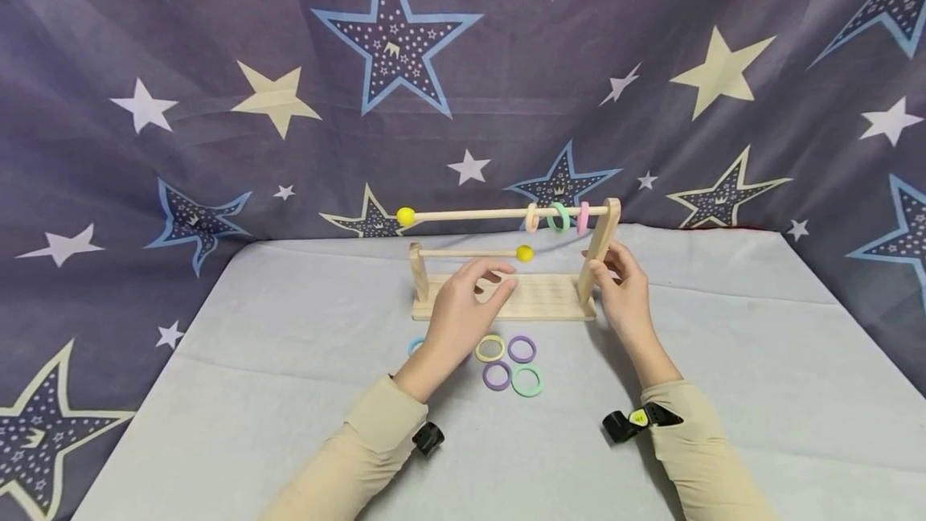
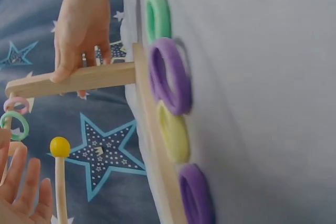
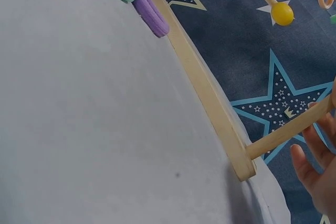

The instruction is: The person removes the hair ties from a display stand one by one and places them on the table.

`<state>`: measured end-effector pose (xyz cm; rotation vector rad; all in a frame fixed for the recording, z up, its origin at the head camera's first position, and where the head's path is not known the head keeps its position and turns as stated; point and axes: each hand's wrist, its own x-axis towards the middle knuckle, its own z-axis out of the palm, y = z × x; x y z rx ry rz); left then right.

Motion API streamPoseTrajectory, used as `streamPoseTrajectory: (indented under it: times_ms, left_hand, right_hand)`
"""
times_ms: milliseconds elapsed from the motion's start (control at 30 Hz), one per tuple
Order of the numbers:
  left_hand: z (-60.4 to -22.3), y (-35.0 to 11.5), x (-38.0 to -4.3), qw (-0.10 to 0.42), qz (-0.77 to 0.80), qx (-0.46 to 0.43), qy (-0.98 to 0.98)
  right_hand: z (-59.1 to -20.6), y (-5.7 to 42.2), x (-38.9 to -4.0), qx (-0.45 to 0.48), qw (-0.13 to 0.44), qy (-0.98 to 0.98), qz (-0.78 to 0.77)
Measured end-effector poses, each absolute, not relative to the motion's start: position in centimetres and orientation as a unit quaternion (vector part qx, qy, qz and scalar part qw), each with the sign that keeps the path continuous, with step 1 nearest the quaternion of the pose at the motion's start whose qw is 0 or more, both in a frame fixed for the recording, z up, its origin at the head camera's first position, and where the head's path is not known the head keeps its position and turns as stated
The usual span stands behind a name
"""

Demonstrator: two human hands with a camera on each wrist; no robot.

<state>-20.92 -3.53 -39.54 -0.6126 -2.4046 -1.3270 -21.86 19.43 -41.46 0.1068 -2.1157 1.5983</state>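
Observation:
A wooden stand has a base (image 1: 542, 308) and two uprights, each bearing a rod. My right hand (image 1: 628, 296) grips the tall right post (image 1: 612, 219), thumb on one side and fingers on the other. From this post the upper rod (image 1: 470, 215) runs left to a yellow ball (image 1: 405, 217). An orange ring (image 1: 531, 219), a green ring (image 1: 552, 220) and a pink ring (image 1: 583, 218) hang on it near the post. Over the base, my left hand (image 1: 463, 308) holds nothing, its fingers loosely bent below the lower rod's yellow ball (image 1: 524, 253).
Several loose rings lie in front of the stand, including a yellow ring (image 1: 490, 337), a purple ring (image 1: 522, 337), and a green ring (image 1: 526, 394). A blue ring (image 1: 412, 344) is partly hidden by my left arm. Behind the table (image 1: 289, 392) hangs a starry cloth (image 1: 506, 119).

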Motion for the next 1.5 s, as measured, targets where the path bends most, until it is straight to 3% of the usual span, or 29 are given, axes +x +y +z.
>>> streamPoseTrajectory:
  times_ms: [800,1500]
  left_hand:
    - [-37.6,-1.1,-22.5,0.198,-0.555,-0.171,-0.790]
    - [-36.9,0.8,-23.7,0.199,-0.580,-0.110,-0.782]
  right_hand:
    - [-41.7,19.7,-21.8,0.045,0.243,-0.775,0.582]
    - [-41.5,19.6,-21.9,0.050,0.249,-0.770,0.585]
